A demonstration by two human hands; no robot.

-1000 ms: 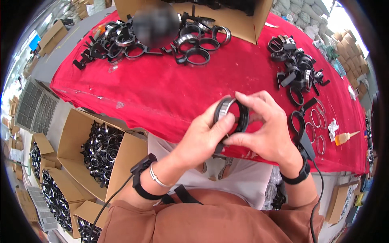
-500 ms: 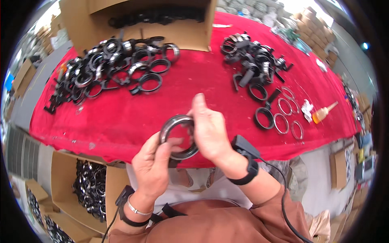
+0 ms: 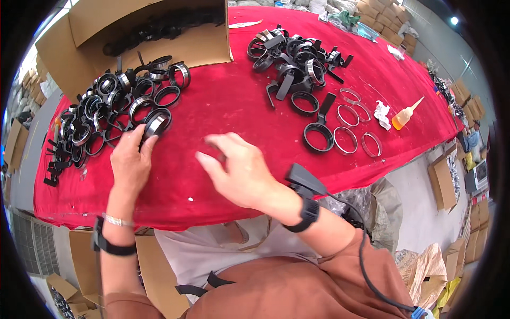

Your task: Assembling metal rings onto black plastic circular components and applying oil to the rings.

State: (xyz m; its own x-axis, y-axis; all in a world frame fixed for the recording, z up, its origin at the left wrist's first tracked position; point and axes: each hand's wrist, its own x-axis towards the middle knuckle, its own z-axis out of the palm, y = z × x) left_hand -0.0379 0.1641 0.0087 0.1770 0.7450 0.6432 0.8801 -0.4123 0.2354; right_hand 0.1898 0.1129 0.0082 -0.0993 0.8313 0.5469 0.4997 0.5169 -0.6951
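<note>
A black ring with a silver inner band (image 3: 158, 123) is pinched at its near edge between the thumb and fingers of my left hand (image 3: 130, 162). It sits at the near right side of a heap of black handled rings (image 3: 101, 103), many with silver bands. My right hand (image 3: 239, 169) is over the middle of the red cloth (image 3: 212, 111), fingers apart and holding nothing. To its right lies a black ring with a straight handle (image 3: 319, 137), next to several thin silver rings (image 3: 346, 139).
Behind the left heap stands an open cardboard box (image 3: 186, 56) with dark parts inside. A second heap of black rings (image 3: 297, 58) lies at the far middle. A bottle of amber liquid (image 3: 405, 116) and crumpled white tissue (image 3: 381, 114) are at right.
My hands have parted. The left one has carried the ring left to the heap's edge, while the right has let go of it and opened. The view has shifted right.
</note>
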